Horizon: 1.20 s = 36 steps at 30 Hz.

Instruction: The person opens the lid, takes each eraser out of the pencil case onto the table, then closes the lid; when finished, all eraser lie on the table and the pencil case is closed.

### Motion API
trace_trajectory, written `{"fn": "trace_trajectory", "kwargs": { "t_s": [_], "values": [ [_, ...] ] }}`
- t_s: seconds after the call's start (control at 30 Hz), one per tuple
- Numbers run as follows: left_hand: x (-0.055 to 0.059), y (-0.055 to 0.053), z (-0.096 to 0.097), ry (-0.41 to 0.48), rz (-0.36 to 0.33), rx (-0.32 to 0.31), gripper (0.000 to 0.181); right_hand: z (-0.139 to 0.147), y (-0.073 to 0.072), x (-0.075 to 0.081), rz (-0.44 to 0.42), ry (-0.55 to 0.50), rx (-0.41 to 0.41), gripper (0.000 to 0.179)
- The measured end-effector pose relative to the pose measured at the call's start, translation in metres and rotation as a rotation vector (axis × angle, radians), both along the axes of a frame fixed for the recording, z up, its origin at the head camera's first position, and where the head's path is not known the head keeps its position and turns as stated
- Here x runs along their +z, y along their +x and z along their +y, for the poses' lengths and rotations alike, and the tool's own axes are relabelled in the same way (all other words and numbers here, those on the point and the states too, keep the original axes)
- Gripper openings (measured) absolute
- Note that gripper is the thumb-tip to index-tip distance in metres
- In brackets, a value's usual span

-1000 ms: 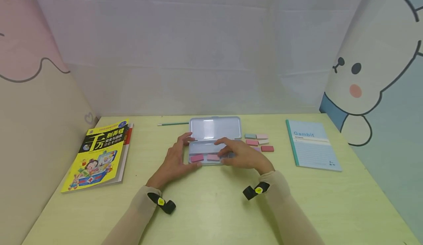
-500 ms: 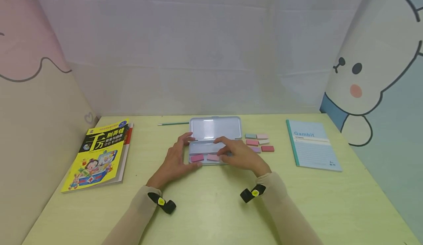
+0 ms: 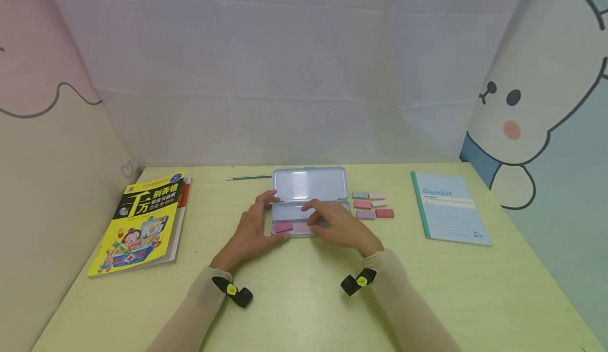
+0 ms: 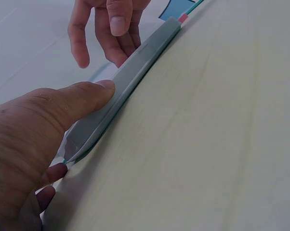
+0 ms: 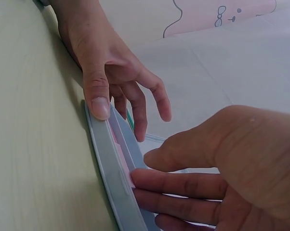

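Pencil case (image 3: 310, 192) lies open, pale grey-blue.

**Gambit to my right, 千万别弄错 to my left**

On my right I can read "Gambit" in blue letters near the top of the notebook (image 3: 451, 209); the finer print below it and in its lower corner is too small for me. On my left the yellow book (image 3: 106, 251) says 千万别弄错 in big characters, with 安全与自救 smaller beneath. Its cover picture shows a red cross (image 3: 130, 257). I can't make out the characters on the red strip (image 3: 186, 192) beside that cover, nor the marks on my straps' yellow tags (image 3: 231, 289).
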<state>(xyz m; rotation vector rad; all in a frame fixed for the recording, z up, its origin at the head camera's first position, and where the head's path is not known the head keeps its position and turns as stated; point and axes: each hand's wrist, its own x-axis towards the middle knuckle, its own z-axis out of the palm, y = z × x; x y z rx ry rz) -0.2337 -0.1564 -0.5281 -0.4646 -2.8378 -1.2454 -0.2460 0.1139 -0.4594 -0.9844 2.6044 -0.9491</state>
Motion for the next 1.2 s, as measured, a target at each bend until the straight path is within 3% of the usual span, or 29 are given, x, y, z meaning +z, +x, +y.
{"fn": "trace_trajectory", "kwargs": {
  "t_s": [0.43,1.0,1.2],
  "values": [
    [0.002,0.001,0.0,-0.001,0.019,-0.007,0.104,-0.008,0.002,-0.004,0.022,0.005,-0.051,0.035],
    [0.005,0.002,0.0,0.008,-0.001,-0.003,0.105,-0.011,0.0,-0.012,0.038,-0.11,-0.11,0.037],
    [0.005,0.002,0.001,0.006,-0.008,-0.004,0.105,-0.006,0.001,-0.008,-0.037,-0.144,-0.151,0.044]
  ]
}}
